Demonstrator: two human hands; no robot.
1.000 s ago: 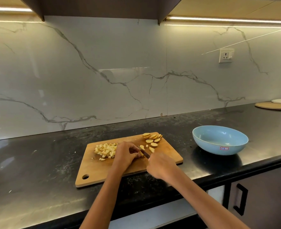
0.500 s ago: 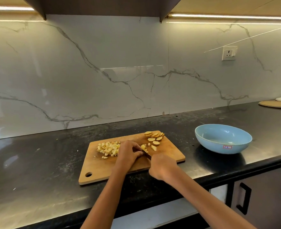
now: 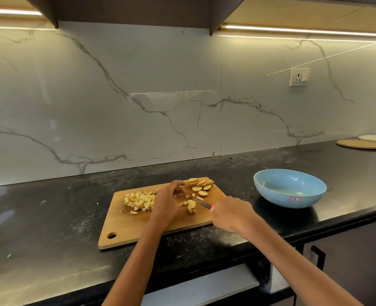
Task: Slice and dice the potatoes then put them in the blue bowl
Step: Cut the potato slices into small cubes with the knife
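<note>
Head view puts the wooden cutting board point(image 3: 138, 226) in front of me on the black countertop point(image 3: 50, 217), its long axis running left to right and skewed a little, the corner with the hanging hole toward me at the left. I see my right hand point(image 3: 232, 215) curled round the handle of the knife point(image 3: 201, 203); the blade points away from that hand to the upper left, its long axis on a diagonal across the board, tip near the left hand. My left hand point(image 3: 167, 202) sits over the middle of the board with its fingers bent, tips drawn in near the blade; whether they pinch a piece I cannot tell. Just below the blade lies a small cluster of freshly cut potato pieces point(image 3: 190, 206). To the left of the left hand is the heap of diced potato point(image 3: 140, 200). At the board's far right corner the potato slices point(image 3: 201, 186) lie overlapped in a short row running left to right, a few loose rounds beside them. The blue bowl point(image 3: 289, 188) stands upright on the countertop, right of the board and apart from it, with a small label on its near wall.
</note>
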